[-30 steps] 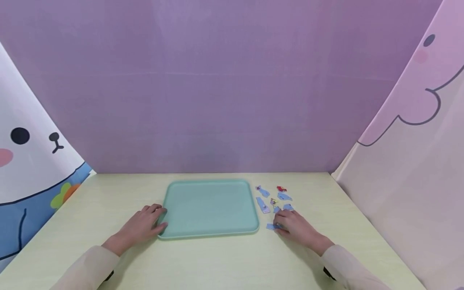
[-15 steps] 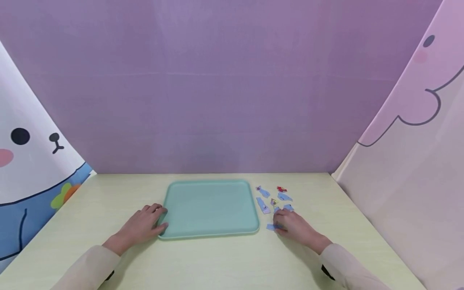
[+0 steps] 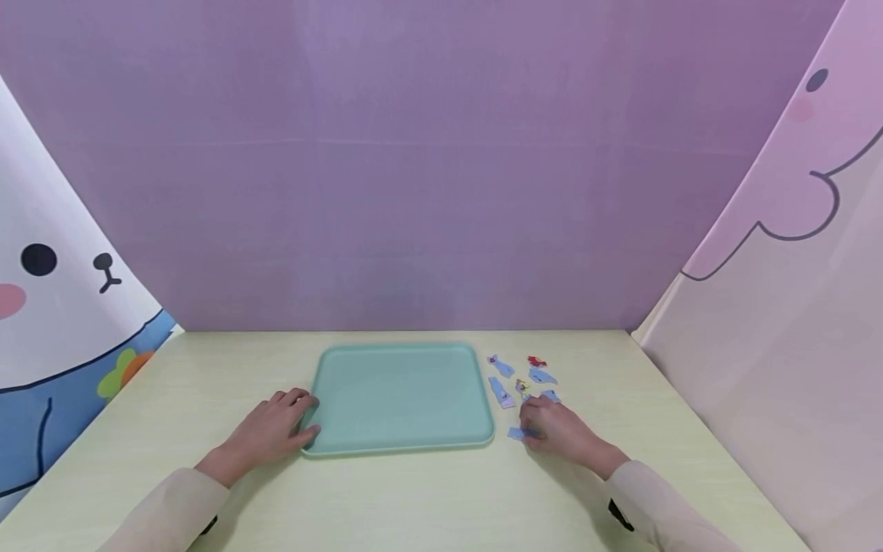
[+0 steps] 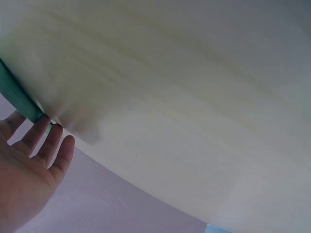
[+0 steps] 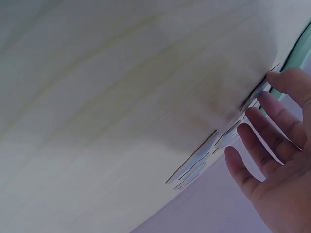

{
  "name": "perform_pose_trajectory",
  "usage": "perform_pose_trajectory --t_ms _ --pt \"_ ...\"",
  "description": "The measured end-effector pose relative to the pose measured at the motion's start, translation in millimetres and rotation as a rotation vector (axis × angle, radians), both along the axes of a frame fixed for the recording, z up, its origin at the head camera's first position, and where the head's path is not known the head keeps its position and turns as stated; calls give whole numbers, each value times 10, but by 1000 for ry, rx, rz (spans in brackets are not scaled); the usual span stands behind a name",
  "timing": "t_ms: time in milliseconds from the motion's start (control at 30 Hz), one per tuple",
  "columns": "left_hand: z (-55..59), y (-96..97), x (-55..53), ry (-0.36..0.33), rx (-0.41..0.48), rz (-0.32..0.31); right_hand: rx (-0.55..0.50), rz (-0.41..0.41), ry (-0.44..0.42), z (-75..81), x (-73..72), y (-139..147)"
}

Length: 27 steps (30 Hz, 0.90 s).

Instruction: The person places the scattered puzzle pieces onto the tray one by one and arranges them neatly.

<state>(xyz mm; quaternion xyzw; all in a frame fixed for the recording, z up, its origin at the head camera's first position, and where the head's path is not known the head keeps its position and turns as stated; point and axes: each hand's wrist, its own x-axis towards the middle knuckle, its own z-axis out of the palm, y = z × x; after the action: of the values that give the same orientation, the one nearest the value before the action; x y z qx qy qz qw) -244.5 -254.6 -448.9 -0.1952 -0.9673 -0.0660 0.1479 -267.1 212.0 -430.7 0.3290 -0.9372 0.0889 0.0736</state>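
A mint-green tray [image 3: 403, 399] lies flat on the table in the head view. My left hand [image 3: 272, 429] rests at its left rim, thumb and fingers spread and relaxed. On the tray's other side, my right hand [image 3: 562, 431] is low over a light-blue flat puzzle piece [image 3: 516, 434], its fingertips at the piece and covering part of it. The right wrist view shows the thumb and index finger at the edge of this dark-outlined piece [image 5: 255, 92], the other fingers loosely bent. In the left wrist view, the left fingertips meet the green rim [image 4: 19, 92].
Several more flat pieces lie right of the tray, among them a long blue one [image 3: 500, 392], a red one [image 3: 536, 361] and a yellowish one [image 3: 522, 386]. A purple cloth wall [image 3: 407, 192] stands at the table's back, with printed cloth walls at both sides.
The right wrist and forearm have shifted very slightly to the left, with the fingers staying at the same piece. The left hand, tray and pieces look unchanged.
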Motion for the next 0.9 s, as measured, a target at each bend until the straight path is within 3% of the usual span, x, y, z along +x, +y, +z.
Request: perform_pose_trajectory --t_ms 400,633,900 --pt "62 22 32 -11 -4 5 30 -46 90 6 -8 -4" --pt "57 21 29 -12 7 6 40 -67 70 70 -46 -13" --pt "19 15 11 -18 -1 13 5 -19 79 151 -128 -48"
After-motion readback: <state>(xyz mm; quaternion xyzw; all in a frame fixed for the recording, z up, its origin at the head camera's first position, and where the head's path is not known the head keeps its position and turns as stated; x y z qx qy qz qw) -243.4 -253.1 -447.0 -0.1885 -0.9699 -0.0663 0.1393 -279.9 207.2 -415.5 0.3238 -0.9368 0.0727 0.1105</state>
